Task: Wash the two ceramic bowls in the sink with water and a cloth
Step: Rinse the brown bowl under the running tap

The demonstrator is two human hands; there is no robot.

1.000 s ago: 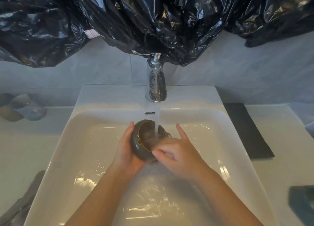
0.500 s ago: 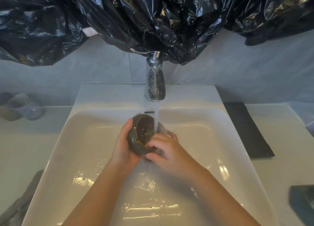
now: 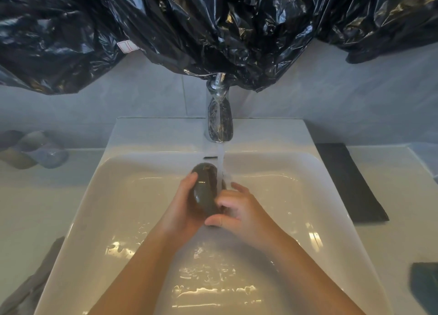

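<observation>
Bowl [image 3: 205,193] was dark, glossy, wet, tipped on edge under the tap [image 3: 219,122] stream, above the sink [image 3: 132,196] basin. Left hand [image 3: 183,208] cupped its back, fingers curled gripping it; right hand [image 3: 237,210] fingers bent, rubbing its front. Wet glaze could slip and chip on the sink; no cloth visible in either hand.

Glossy white sink [image 3: 132,196], crinkled shiny black plastic [image 3: 213,25]

Dark brown-grey bowl [image 3: 205,191], white sink [image 3: 132,196], glossy black plastic sheeting [image 3: 213,25].
</observation>
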